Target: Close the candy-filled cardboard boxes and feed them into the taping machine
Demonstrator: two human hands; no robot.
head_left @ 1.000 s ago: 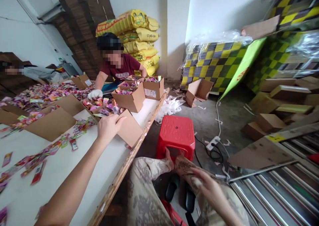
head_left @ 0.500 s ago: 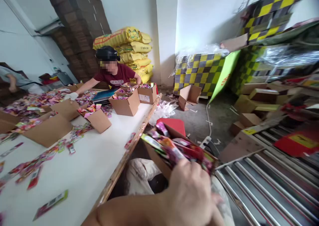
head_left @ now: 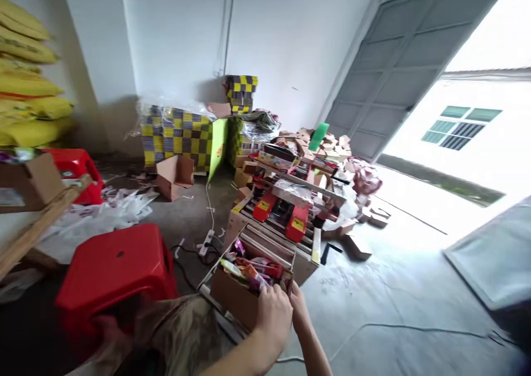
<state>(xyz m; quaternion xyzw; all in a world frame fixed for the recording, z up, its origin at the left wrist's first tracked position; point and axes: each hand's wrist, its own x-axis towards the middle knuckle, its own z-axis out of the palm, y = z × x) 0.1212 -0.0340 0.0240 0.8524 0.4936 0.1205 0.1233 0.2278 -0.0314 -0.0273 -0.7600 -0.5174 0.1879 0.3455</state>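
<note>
A small open cardboard box (head_left: 232, 297) stuffed with colourful sachets (head_left: 249, 266) sits at the near end of a roller conveyor (head_left: 271, 236). My left hand (head_left: 271, 316) is closed on the box's near right edge, fingers curled over the rim. My right hand (head_left: 297, 303) is right beside it, pressed against the same corner and gripping the box. My knee in patterned trousers (head_left: 182, 332) is just below and left of the box.
A red stool (head_left: 112, 265) stands close on the left, another red stool (head_left: 72, 166) farther back. The table edge (head_left: 33, 229) carries a carton (head_left: 29, 179). A power strip (head_left: 206, 242) and cables lie on the floor. Red machine parts (head_left: 290, 218) straddle the conveyor; loose cartons (head_left: 323, 144) are piled behind.
The view has swung right, away from the table and the other worker. The box of sachets taken off the table now rests at the conveyor's end with both my hands on it.
</note>
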